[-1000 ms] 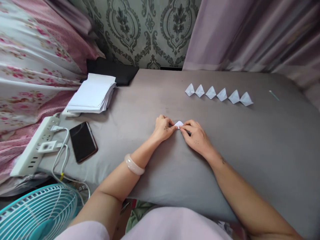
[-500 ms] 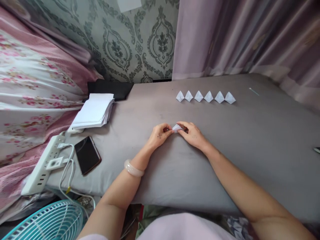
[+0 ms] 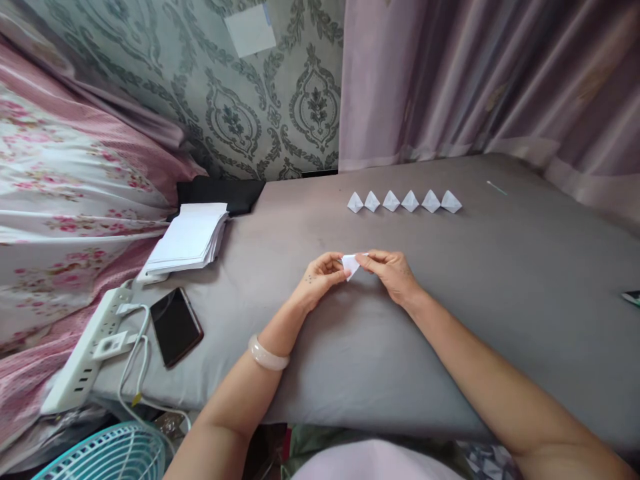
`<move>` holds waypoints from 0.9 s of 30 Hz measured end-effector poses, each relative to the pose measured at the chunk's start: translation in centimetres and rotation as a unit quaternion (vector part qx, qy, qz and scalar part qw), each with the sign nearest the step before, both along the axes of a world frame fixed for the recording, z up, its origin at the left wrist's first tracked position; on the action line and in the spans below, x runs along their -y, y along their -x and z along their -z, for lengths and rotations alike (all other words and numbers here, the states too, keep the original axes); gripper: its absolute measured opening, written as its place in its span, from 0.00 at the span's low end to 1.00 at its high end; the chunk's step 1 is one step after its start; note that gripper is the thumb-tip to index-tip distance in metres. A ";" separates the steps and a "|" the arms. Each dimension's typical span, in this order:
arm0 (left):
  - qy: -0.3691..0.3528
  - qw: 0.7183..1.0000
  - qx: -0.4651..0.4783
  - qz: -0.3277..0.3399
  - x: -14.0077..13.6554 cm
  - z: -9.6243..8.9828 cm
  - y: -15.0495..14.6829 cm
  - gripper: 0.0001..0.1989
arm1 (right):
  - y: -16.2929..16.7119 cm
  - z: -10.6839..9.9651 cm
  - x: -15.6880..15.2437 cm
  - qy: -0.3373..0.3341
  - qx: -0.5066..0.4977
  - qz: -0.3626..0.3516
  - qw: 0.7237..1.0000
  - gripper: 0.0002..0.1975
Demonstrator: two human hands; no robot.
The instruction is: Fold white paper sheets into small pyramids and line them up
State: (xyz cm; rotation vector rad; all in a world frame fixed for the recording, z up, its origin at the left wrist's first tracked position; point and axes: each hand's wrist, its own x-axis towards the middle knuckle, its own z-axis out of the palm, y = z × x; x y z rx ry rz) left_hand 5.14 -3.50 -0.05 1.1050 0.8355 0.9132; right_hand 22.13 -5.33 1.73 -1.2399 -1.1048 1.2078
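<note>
Both my left hand [image 3: 320,279] and right hand [image 3: 395,275] pinch a small folded paper [image 3: 351,265] between fingers and thumbs, mid-frame. Six folded pieces [image 3: 410,201] form a row, upper right of center; a paper stack [image 3: 189,233] and phone [image 3: 177,327] lie at left.

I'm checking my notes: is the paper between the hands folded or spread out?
Folded: the white paper shows as a small, straight-edged shape tapering to a point, pinched by the left hand and right hand.
</note>
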 end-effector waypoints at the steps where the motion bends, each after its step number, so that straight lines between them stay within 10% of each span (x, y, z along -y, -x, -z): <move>1: 0.010 1.000 -0.013 0.005 0.1 -0.1 0.0 0.19 | -0.2 -0.3 0.1 -0.002 0.018 -0.008 1.000 0.13; 8: 0.020 0.997 -0.074 0.013 -0.1 -0.3 0.3 0.15 | -0.8 -0.9 0.3 0.007 0.102 -0.059 0.993 0.14; 13: 0.072 0.994 0.040 -0.074 -0.3 -0.3 0.1 0.15 | 0.0 -0.6 0.5 -0.059 0.118 0.033 0.991 0.19; 19: 0.093 0.981 0.103 -0.136 -0.4 -0.7 -0.3 0.16 | 1.3 -0.1 1.4 -0.254 0.262 0.074 0.928 0.10; 27: 0.049 0.983 0.055 -0.169 0.1 -0.4 -0.6 0.15 | 1.7 0.7 2.0 -0.297 0.393 0.112 0.863 0.13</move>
